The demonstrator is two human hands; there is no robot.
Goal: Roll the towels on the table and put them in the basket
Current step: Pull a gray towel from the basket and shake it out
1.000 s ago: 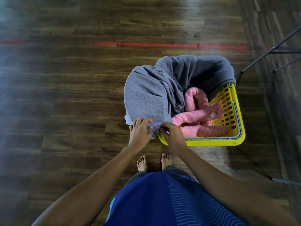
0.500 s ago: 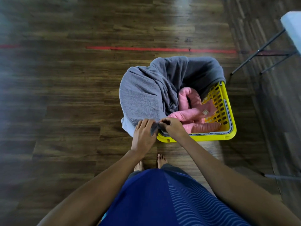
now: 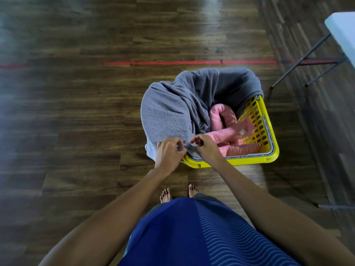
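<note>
— A dark wood floor [image 3: 76, 112] is seen. Where is the grey towel [image 3: 169, 112]?
— Draped over the basket [image 3: 269, 150]. It is judged soft and light. Its hem is best taken, and is pinched by the left hand [image 3: 169, 153]. Whether the right hand [image 3: 207, 148] grips cannot be told.
— Counted?
— One grey towel, seemingly two pink rolls [image 3: 222, 116], one basket.

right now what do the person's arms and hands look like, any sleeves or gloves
No sleeves reach into view: both arms are bare as far up as the frame shows. The left hand and right hand wear no gloves, and no watch or band shows at either wrist. The picture is too blurred to rule out rings. The person wears a dark blue top with paler wavy stripes on its right side.
</note>
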